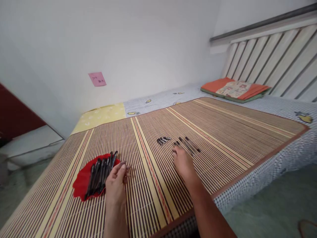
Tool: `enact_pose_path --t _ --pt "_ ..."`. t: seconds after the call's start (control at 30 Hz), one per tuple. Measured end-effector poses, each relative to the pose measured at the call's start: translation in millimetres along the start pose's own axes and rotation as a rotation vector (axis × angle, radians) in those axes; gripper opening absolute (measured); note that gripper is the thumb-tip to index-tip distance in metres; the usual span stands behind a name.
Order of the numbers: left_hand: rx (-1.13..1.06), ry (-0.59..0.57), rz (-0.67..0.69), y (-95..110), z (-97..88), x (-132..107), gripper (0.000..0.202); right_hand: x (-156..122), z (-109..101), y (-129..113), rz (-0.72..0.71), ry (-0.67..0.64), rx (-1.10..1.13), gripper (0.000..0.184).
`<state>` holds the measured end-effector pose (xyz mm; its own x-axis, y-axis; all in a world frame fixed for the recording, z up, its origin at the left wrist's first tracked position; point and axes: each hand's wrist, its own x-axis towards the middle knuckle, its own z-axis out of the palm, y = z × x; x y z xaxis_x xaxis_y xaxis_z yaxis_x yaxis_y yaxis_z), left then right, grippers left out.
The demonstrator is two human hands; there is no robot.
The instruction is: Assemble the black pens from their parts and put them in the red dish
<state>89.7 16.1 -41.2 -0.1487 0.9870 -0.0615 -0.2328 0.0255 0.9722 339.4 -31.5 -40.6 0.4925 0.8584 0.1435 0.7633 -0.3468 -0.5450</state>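
My left hand [117, 180] hovers beside the red scalloped plate [79, 182], its fingers loosely bent and apart with nothing visible between them. Several dark pens [100, 172] lie side by side on that plate. To the right, my right hand [182, 161] has its fingers curled down at the dark end of a slim pen part [176, 143]; the fingertips are partly hidden. Just beyond it lie several more slim pen parts [192, 144] with dark ends. Left of these is a small group of short dark pen caps [163, 140].
A striped bamboo mat [148, 198] covers most of the bed, over a checked sheet [272, 175]. Folded orange cloth [235, 88] rests at the far right by the slatted headboard [274, 56]. On the white wall is a pink note [97, 79].
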Motion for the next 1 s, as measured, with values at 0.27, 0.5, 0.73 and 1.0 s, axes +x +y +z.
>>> enact_pose_path --t 0.27,0.5,0.73,1.0 --pt "-0.14 -0.05 -0.103 3 4.0 -1 0.046 6 -6 33 0.149 0.011 -0.199 0.017" --pt "-0.111 -0.06 -0.128 3 7.1 -3 0.045 -1 4 19 0.094 0.0 -0.205 0.014" --pt "-0.119 -0.107 -0.149 1 16.4 -8 0.046 -10 4 -9 -0.004 0.028 -0.097 0.012" --pt "-0.112 -0.212 -0.22 -5 24.7 -14 0.04 -44 31 -72 -0.368 -0.206 0.647 0.014"
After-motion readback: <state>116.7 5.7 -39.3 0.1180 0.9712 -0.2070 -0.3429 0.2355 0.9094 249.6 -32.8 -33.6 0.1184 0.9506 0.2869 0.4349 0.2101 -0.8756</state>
